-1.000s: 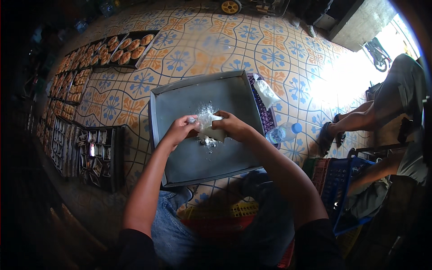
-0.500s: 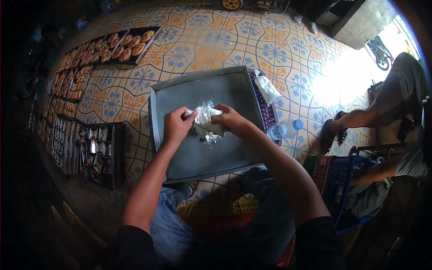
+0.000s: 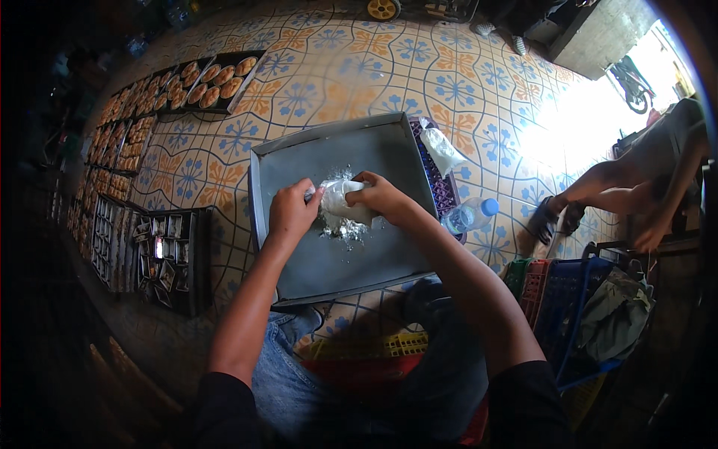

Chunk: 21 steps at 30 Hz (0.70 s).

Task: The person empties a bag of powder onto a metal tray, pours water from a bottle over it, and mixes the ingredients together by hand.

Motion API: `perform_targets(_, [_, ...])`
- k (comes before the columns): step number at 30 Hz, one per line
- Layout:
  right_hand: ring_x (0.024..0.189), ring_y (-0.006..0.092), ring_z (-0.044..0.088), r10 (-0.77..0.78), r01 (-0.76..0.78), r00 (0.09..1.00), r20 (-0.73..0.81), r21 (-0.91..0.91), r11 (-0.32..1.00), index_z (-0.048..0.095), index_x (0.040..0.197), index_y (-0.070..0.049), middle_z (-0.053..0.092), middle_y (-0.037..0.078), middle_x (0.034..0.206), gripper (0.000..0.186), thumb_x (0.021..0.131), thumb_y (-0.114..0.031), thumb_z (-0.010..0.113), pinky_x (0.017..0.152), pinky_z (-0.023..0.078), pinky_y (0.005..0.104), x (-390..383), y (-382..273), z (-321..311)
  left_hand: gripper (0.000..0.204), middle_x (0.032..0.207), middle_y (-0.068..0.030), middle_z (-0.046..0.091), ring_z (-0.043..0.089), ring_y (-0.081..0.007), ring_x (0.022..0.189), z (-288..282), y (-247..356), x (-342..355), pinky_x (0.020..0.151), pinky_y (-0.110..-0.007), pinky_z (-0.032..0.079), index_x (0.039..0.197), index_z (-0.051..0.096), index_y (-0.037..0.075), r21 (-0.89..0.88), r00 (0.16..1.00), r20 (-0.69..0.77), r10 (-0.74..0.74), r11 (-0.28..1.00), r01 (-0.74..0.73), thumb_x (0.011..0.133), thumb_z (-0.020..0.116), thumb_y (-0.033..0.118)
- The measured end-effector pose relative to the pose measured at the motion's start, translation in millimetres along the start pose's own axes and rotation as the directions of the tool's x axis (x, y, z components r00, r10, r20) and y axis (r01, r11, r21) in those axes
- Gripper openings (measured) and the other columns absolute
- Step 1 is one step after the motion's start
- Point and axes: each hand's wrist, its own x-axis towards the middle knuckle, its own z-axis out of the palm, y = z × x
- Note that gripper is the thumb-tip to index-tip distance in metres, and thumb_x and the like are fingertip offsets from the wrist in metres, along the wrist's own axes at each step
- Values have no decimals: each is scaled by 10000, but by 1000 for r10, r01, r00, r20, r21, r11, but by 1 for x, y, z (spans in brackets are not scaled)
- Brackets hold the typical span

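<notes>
A thin plastic bag of white powder point(image 3: 336, 197) is held between my hands over a large grey metal tray point(image 3: 389, 258). My left hand point(image 3: 293, 211) pinches the bag's left edge, fingers closed. On the other side my right hand point(image 3: 381, 199) grips the bag between thumb and bent fingers. Loose white powder point(image 3: 347, 232) lies on the tray floor beneath and around the bag. Just beyond the tray's right wall, a second bag of white powder point(image 3: 441, 151) rests on a purple crate point(image 3: 443, 187), with a clear plastic bottle with a blue cap point(image 3: 470, 215) beside it.
Black trays of oval baked buns point(image 3: 218, 81) cover the floor at far left. Nearer stand stacked metal moulds point(image 3: 166, 258). To the right are a blue crate point(image 3: 557, 307) holding dark green cloth point(image 3: 615, 314), and another person's legs point(image 3: 598, 187) and hand point(image 3: 652, 233).
My hands stay on the bag with only a slight shift. At right, the other person has leaned and drawn an arm up out of the blue crate.
</notes>
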Motion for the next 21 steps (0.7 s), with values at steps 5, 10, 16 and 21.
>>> perform_targets(5, [885,262,676,28,-31,998,47,58,998,565,1295,31,668,186,1029,688,664,-146,773,761,552,334,-6,-9,-1,265,691,-168,642,665,-319,623,11,-2,-2,582,-396,495,912,564,7,-223,994,69,-87,970,101,951,702,231])
perform_targets(10, [876,245,673,-22,20,998,65,31,999,585,1266,20,670,165,1004,659,670,-167,795,771,547,333,-8,-11,4,251,735,-102,653,656,-179,636,10,-19,1,580,-348,509,942,557,24,-342,963,163,-214,903,258,970,694,232])
perform_targets(16, [868,229,672,-48,48,999,14,-59,997,597,1233,21,670,164,990,638,667,-179,810,774,548,333,-8,-8,-1,211,775,-66,659,668,-120,688,2,-12,3,605,-309,574,977,553,22,-442,917,308,-254,816,374,987,673,196])
perform_targets(21, [846,224,673,-75,75,997,13,-80,994,602,1227,8,676,151,974,623,670,-172,815,772,546,334,-10,-14,-1,198,792,-66,673,683,-119,710,5,-19,4,622,-293,579,987,559,27,-446,947,258,-190,846,291,995,664,195])
